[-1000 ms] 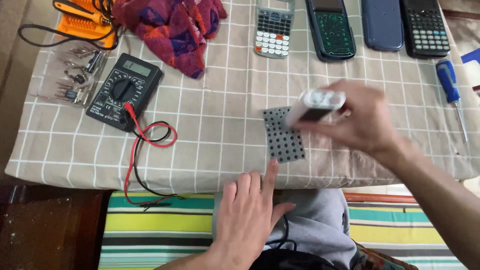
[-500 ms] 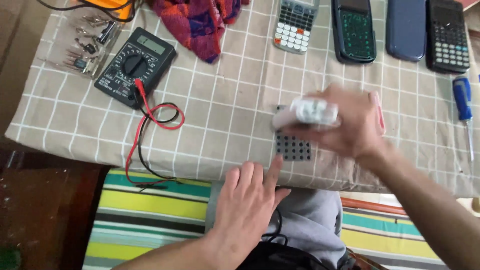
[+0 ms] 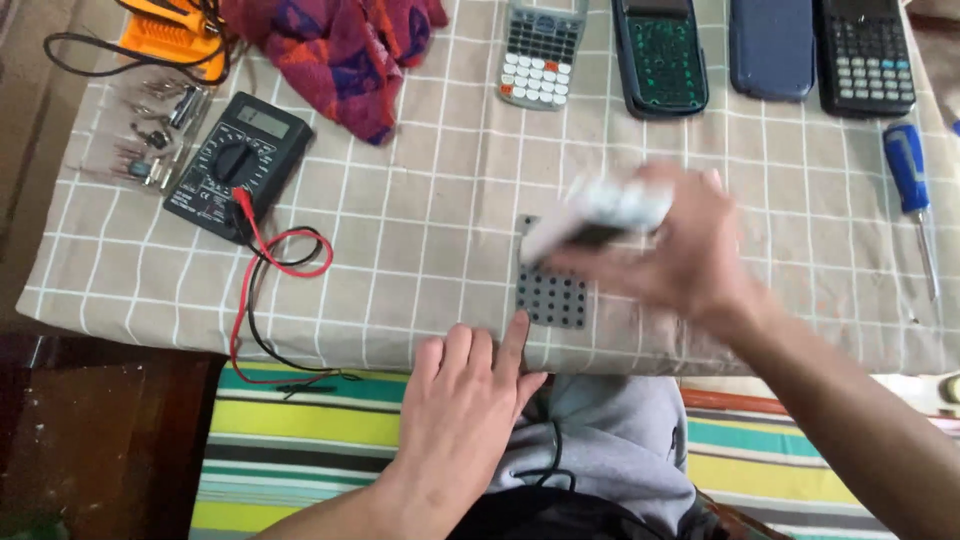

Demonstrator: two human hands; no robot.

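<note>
Checked cloth (image 3: 420,230) covers the table, with a striped mat below its near edge. From the head view, the right hand (image 3: 680,255) is blurred, its fingers wrapped round a pale, oblong device (image 3: 600,210) held just above the dark perforated pad (image 3: 552,290). The left hand (image 3: 465,400) rests at the cloth's edge, fingers loosely together, index fingertip beside the pad's near corner. Beyond the fingers lie four calculators (image 3: 540,55); left of them, a black multimeter (image 3: 237,165) with red and black leads; right, a blue-handled screwdriver (image 3: 912,185).
</note>
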